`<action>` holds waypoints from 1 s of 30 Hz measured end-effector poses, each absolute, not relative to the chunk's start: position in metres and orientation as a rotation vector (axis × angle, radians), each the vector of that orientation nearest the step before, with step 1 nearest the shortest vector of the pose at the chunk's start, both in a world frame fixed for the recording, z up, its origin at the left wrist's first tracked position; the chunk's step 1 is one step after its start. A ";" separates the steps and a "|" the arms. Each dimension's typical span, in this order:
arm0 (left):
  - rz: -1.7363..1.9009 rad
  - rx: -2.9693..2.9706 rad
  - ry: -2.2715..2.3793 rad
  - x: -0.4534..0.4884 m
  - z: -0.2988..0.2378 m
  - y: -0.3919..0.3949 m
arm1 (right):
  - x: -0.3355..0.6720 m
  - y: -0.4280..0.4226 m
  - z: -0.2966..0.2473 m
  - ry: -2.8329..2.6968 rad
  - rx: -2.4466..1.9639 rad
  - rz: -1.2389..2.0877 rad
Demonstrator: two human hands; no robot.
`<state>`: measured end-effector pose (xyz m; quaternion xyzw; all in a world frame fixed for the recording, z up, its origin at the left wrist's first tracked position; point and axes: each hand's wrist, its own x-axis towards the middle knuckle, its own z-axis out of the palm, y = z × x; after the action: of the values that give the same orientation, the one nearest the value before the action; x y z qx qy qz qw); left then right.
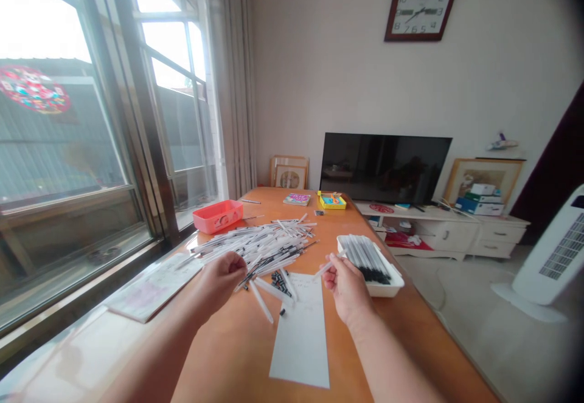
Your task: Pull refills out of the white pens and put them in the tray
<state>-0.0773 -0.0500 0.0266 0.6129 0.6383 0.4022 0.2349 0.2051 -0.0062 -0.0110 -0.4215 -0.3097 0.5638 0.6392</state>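
My right hand (347, 284) is closed in a pinch on a clear pen barrel (325, 267) that points left and slightly down, just beside a white tray (396, 286) filled with finished pens. My left hand (222, 278) hovers closed at the near edge of a big loose pile of clear pens (260, 246); what its fingers hold is hidden. Small black caps (279, 281) and a few stray pens lie between the hands, next to a white sheet of paper (303, 330).
An orange table (237, 354) carries a red plastic tray (218, 216), a yellow box (332, 200), a small book (297, 199) and papers at the left (152, 287). Windows run along the left. A TV (384, 168) on a white cabinet stands behind; a white fan (554, 251) at right.
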 end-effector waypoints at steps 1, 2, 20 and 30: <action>1.132 1.618 1.639 -0.070 0.029 -0.046 | 0.206 -0.006 -0.010 -0.657 -0.939 1.320; 1.158 1.566 1.540 -0.063 0.032 -0.043 | 0.207 -0.005 -0.010 -0.612 -0.914 1.348; 1.229 1.433 1.237 -0.054 0.014 -0.029 | 0.209 -0.003 -0.011 -0.465 -0.819 1.358; 1.212 1.390 1.138 -0.056 0.010 -0.029 | 0.209 -0.004 -0.010 -0.466 -0.817 1.375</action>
<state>-0.0563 -0.0286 0.0101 0.5666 0.4639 0.4944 0.4683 0.2088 -0.0044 -0.0103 -0.3629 -0.2069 0.6108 0.6727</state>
